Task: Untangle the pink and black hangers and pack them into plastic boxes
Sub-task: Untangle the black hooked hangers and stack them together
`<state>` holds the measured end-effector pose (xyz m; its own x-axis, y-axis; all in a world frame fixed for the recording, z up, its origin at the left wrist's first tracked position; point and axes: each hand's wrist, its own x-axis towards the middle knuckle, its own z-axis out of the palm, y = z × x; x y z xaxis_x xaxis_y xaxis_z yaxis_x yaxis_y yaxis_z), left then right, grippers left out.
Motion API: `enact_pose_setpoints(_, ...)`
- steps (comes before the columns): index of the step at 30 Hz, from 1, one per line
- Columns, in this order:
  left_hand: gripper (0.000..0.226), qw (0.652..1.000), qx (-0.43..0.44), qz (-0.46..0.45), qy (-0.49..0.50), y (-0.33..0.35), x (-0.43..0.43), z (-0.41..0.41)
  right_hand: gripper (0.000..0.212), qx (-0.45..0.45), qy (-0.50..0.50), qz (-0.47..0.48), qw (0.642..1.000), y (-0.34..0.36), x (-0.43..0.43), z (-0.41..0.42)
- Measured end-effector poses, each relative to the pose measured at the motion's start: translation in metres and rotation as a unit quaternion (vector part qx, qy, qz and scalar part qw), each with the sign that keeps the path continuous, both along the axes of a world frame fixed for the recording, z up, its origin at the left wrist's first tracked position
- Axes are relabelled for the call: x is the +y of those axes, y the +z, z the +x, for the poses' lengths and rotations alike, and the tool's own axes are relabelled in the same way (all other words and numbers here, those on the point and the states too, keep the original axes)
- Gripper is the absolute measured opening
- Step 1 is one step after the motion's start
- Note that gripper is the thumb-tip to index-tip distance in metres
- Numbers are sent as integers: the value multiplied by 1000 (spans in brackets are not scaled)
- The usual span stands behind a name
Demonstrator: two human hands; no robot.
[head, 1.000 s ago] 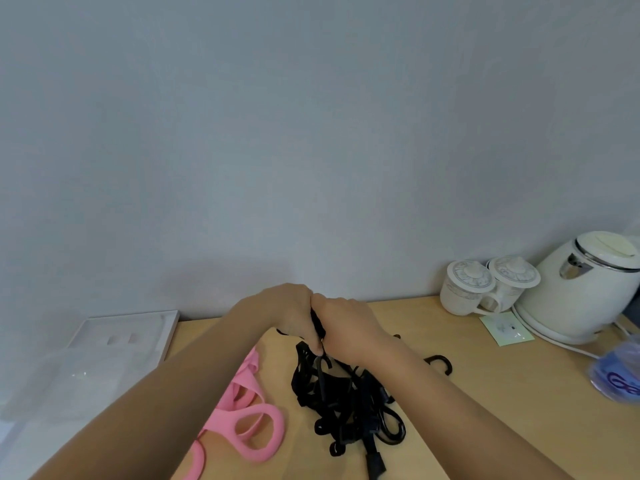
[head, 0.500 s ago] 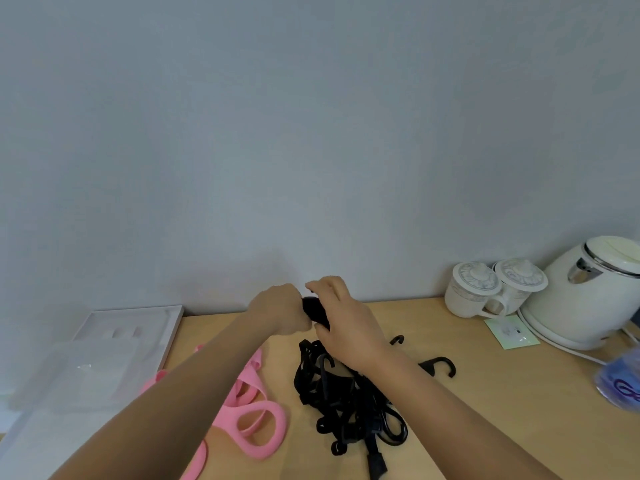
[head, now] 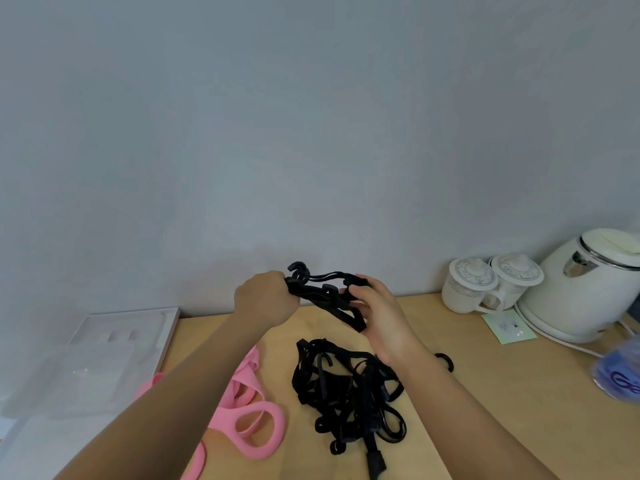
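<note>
Above the table I hold a small bunch of black hangers (head: pixel 327 294). My left hand (head: pixel 265 299) grips the hook end in a fist. My right hand (head: pixel 375 311) pinches the other end between thumb and fingers. Below them a tangled pile of black hangers (head: pixel 346 386) lies on the wooden table (head: pixel 485 393). Pink hangers (head: pixel 254 417) lie to the left of the pile, partly hidden under my left forearm. A clear plastic box (head: pixel 69 372) sits at the table's left edge, with a white lid-like tray (head: pixel 128 327) behind it.
Two white lidded cups (head: pixel 491 287) and a white electric kettle (head: pixel 592 285) stand at the back right by the wall. A small green card (head: pixel 509 327) lies in front of them. A blue-printed plastic item (head: pixel 620 375) is at the right edge.
Both hands rose from the pile and moved apart, lifting a bunch of black hangers clear of the tangle and stretching it between them.
</note>
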<state>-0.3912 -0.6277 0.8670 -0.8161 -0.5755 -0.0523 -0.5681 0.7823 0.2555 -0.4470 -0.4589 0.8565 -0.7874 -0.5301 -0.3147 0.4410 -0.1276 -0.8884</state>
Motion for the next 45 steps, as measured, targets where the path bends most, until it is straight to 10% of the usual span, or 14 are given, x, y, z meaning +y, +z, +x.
enact_pose_setpoints(7, 12, 998, 16, -63, 13, 0, 0, 3, 20, -30, -13, -54, 998, 6, 0, -5)
enact_pose_setpoints(17, 17, 994, -40, -97, 23, -12, 3, 2, 4, 106, -62, 100, 987, 12, -11, 7)
enact_pose_setpoints(26, 10, 958, -81, -239, -136, -19, 22, 10, 12, 104, 20, 77, 991, 24, -12, -5)
enact_pose_setpoints(36, 15, 995, -91, -45, 17, -5, 12, 5, 18, 37, 100, -96, 990, 19, 4, 14)
enact_pose_setpoints(45, 24, 997, -40, 49, 51, -1, 11, 1, 21, 9, -79, 86, 993, -9, -4, 28)
